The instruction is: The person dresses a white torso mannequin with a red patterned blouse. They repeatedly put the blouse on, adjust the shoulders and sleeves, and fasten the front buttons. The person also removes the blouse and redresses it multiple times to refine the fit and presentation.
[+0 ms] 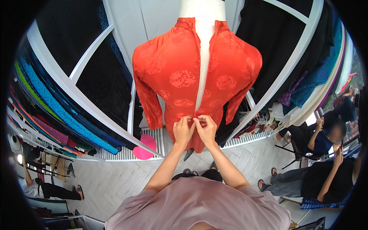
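Note:
A red long-sleeved garment (184, 63) with a stand collar and round woven motifs hangs on a white dress form (202, 10). Its back faces me, split from the collar to the waist by a narrow opening with the form's pale surface (203, 66) showing through. At the lower end of this opening, my left hand (183, 131) pinches the cloth between thumb and bent fingers. My right hand (207, 129) does the same just beside it, the thumbs nearly touching. A zipper pull may lie between the fingertips, but it is too small to tell.
White racks with dark fabrics (103, 83) flank the form, and colourful cloth (57, 100) hangs at left. A pink round object (145, 147) rests by the slatted base. People sit and stand at right, near a black chair (299, 149); another person (54, 188) stands at left.

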A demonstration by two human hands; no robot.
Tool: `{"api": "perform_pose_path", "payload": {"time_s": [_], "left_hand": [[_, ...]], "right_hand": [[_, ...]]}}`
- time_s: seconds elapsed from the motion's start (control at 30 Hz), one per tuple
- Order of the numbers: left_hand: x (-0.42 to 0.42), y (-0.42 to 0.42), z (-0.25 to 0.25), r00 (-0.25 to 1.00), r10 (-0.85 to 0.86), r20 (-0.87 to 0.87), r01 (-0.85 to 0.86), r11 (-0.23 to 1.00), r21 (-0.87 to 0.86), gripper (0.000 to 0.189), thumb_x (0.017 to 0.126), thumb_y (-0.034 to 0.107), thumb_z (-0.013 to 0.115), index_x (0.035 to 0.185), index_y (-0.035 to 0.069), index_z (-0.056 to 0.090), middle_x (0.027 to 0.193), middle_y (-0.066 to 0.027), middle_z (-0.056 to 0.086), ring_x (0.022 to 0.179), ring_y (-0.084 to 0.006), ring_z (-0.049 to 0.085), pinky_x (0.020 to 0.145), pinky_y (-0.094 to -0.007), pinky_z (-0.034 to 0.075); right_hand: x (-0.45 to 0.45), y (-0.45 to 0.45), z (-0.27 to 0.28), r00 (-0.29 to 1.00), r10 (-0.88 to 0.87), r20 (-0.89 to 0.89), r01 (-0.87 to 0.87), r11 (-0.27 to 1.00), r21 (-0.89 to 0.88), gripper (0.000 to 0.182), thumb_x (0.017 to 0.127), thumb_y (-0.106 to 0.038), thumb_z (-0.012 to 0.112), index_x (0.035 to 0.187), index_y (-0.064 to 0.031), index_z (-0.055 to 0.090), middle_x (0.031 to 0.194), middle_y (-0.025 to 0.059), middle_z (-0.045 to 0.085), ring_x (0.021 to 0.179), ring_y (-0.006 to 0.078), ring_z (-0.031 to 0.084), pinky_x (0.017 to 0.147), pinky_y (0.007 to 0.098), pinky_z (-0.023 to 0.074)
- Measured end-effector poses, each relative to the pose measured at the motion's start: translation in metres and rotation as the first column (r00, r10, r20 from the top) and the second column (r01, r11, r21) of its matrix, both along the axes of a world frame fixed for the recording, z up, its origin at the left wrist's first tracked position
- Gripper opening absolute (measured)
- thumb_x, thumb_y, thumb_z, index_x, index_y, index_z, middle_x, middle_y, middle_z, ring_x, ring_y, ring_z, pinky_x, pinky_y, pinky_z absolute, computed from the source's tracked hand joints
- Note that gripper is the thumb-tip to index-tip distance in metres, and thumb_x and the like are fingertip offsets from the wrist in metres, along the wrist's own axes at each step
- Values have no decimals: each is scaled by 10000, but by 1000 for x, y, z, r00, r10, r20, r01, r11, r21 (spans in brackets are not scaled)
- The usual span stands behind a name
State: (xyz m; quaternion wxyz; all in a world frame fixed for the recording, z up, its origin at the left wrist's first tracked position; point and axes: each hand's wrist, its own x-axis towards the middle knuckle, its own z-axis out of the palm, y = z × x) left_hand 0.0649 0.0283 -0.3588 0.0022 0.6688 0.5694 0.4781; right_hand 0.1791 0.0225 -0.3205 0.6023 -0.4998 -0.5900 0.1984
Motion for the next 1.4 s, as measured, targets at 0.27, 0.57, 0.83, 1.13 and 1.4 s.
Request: {"api": "perform_pose_path", "payload": {"time_s": [0.27,0.57,0.83,1.13,1.4], "left_hand": [[-5,5,-4,1000,-17,-19,17,1000,-5,259,734,127,777,936,79,621,765,-26,671,713,-196,666,683,-334,442],[6,-3,24,998,45,50,-42,997,-62,201,773,162,725,867,70,572,716,-54,655,676,-257,650,659,-390,420],[2,4,25,992,-11,-122,3,998,-68,153,761,125,682,786,38,558,672,-118,637,628,-313,633,594,-407,414],[4,8,19,993,-65,-100,52,990,-132,107,810,127,636,805,38,578,661,-152,630,621,-334,647,586,-437,461],[6,7,16,985,-15,-170,-8,991,-137,187,909,190,582,803,38,608,634,-148,635,552,-323,631,554,-431,475]], "right_hand": [[-6,13,17,973,-111,202,120,992,-32,199,788,-193,785,810,-16,697,748,100,708,638,190,690,560,298,514],[4,11,11,958,279,-60,-283,905,-317,213,885,-175,648,752,-11,672,624,32,642,525,102,560,505,285,429],[7,12,4,839,364,-405,-517,766,-382,271,930,-117,516,709,-8,628,592,-5,556,537,33,436,502,230,339],[-7,5,40,602,203,-772,-605,748,-274,263,941,-71,449,727,-17,593,578,-23,454,422,37,295,401,227,191],[-8,7,124,635,352,-688,-542,837,-72,259,944,-73,477,734,-15,617,581,-34,459,452,17,314,412,205,214]]}}
